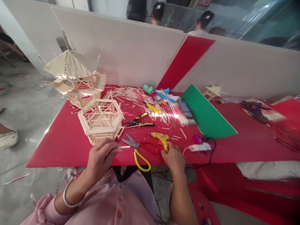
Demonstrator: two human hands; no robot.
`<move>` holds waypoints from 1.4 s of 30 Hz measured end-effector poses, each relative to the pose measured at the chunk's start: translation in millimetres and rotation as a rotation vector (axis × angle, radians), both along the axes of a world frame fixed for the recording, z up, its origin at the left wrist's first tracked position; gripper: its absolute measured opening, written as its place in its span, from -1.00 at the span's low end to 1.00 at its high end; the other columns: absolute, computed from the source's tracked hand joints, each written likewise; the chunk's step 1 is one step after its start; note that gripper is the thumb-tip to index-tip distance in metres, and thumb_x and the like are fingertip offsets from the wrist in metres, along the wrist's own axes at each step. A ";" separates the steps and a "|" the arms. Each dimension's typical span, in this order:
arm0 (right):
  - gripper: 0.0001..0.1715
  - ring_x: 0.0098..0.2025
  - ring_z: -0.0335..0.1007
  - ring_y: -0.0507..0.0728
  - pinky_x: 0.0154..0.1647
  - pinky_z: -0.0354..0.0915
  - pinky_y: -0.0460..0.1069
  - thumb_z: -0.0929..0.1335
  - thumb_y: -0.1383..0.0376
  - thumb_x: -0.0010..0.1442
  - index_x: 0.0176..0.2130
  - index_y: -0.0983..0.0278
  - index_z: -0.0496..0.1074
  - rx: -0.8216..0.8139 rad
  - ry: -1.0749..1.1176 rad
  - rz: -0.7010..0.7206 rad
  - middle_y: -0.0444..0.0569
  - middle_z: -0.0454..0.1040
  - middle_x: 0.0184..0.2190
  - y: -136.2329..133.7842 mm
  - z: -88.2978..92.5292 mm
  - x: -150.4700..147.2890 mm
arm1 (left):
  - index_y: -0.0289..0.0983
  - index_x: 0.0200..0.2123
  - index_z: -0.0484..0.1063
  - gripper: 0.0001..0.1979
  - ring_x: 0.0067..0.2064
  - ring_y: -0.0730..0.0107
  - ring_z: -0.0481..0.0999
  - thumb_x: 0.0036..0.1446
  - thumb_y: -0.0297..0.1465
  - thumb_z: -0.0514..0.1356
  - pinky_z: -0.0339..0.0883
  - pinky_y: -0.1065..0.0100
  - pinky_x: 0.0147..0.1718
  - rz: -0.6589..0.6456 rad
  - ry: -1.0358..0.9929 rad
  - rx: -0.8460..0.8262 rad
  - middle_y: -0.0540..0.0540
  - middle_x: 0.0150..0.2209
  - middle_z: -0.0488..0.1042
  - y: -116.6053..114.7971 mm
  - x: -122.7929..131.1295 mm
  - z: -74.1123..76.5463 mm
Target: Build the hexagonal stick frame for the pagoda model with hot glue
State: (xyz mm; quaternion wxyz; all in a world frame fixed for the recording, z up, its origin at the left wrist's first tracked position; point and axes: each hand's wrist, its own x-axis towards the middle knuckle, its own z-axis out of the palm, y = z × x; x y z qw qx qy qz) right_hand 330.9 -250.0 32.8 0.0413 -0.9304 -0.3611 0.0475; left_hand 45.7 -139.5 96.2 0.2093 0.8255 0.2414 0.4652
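Observation:
My left hand pinches a short wooden stick between thumb and fingers, just in front of a hexagonal stick frame. At the table's front edge, my right hand is closed around the handle of a yellow hot glue gun, whose nozzle points left. Between the two hands lie scissors with one red and one yellow handle loop, blades spread. Behind them are black-and-yellow pliers. A taller pagoda-like stick model with a pointed roof stands behind the frame.
Many loose sticks lie along the back of the red table. A yellow utility knife, a green bottle and a green board are behind the tools. A white power strip with a dark cord sits right. A divider closes the back.

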 end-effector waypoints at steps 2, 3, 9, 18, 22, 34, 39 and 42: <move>-0.43 -0.04 0.46 0.33 -0.17 0.32 0.08 0.27 0.30 0.16 0.14 0.39 0.39 0.025 0.091 -0.025 0.24 0.49 -0.06 2.9 -7.7 13.9 | -0.26 -0.27 0.47 -0.91 -0.33 0.44 0.50 0.26 -0.53 0.18 0.39 0.46 -0.34 0.048 -0.058 -0.007 -0.06 -0.36 0.48 0.3 -4.5 4.6; -0.44 -0.07 0.47 0.33 -0.18 0.32 0.09 0.28 0.28 0.14 0.10 0.40 0.42 0.059 0.139 -0.039 0.24 0.51 -0.10 5.0 -10.8 20.6 | -0.26 -0.27 0.47 -0.90 -0.32 0.44 0.50 0.27 -0.52 0.17 0.39 0.45 -0.35 0.063 -0.081 -0.029 -0.07 -0.36 0.48 0.5 -7.8 6.5; -0.50 -0.40 0.47 0.22 -0.37 0.36 0.07 0.37 0.10 0.03 -0.06 0.28 0.47 0.514 0.456 -0.060 -0.01 0.55 -0.40 8.4 -5.7 22.6 | -0.25 -0.27 0.44 -0.94 -0.51 0.52 0.43 0.28 -0.44 0.17 0.31 0.47 -0.55 0.118 -0.338 -0.435 -0.02 -0.42 0.51 7.5 -37.1 12.5; -0.51 -0.54 0.36 0.08 -0.53 0.29 -0.05 0.45 -0.09 0.02 -0.27 0.23 0.40 0.819 0.572 0.282 -0.15 0.43 -0.56 30.7 92.8 -90.7 | -0.24 -0.36 0.49 -0.94 -0.12 0.33 0.52 0.18 -0.42 0.29 0.43 0.36 -0.24 0.144 -0.562 -0.385 -0.09 -0.26 0.54 58.8 -56.5 33.7; -0.44 -0.61 0.30 0.09 -0.56 0.24 -0.02 0.44 -0.19 -0.02 -0.33 0.21 0.36 0.836 0.135 0.292 -0.17 0.35 -0.63 66.4 104.3 -130.7 | -0.23 -0.34 0.49 -0.95 -0.14 0.34 0.53 0.19 -0.40 0.27 0.45 0.30 -0.15 0.064 -0.542 -0.424 -0.08 -0.26 0.54 72.8 -54.3 35.8; -0.64 -0.47 0.46 0.18 -0.49 0.27 0.01 0.32 0.00 0.23 -0.27 0.25 0.39 0.841 -0.316 0.404 -0.01 0.48 -0.51 100.1 85.3 -158.3 | -0.25 -0.35 0.48 -0.93 -0.15 0.29 0.58 0.19 -0.38 0.24 0.47 0.23 -0.12 0.079 -0.390 -0.413 -0.11 -0.25 0.60 82.9 -56.6 26.8; -0.64 -0.46 0.46 0.20 -0.48 0.28 0.02 0.33 0.00 0.21 -0.28 0.25 0.39 0.831 -0.272 0.391 -0.01 0.46 -0.51 101.6 84.5 -158.0 | -0.26 -0.34 0.48 -0.91 -0.15 0.26 0.59 0.18 -0.36 0.25 0.48 0.21 -0.12 0.083 -0.403 -0.415 -0.13 -0.26 0.61 84.0 -54.7 25.2; -0.65 -0.46 0.46 0.19 -0.47 0.29 0.02 0.32 0.01 0.22 -0.29 0.25 0.39 0.849 -0.257 0.403 -0.01 0.46 -0.52 102.9 85.0 -158.2 | -0.26 -0.35 0.48 -0.92 -0.16 0.28 0.59 0.18 -0.37 0.25 0.48 0.23 -0.13 0.075 -0.401 -0.411 -0.12 -0.27 0.61 84.2 -54.0 23.8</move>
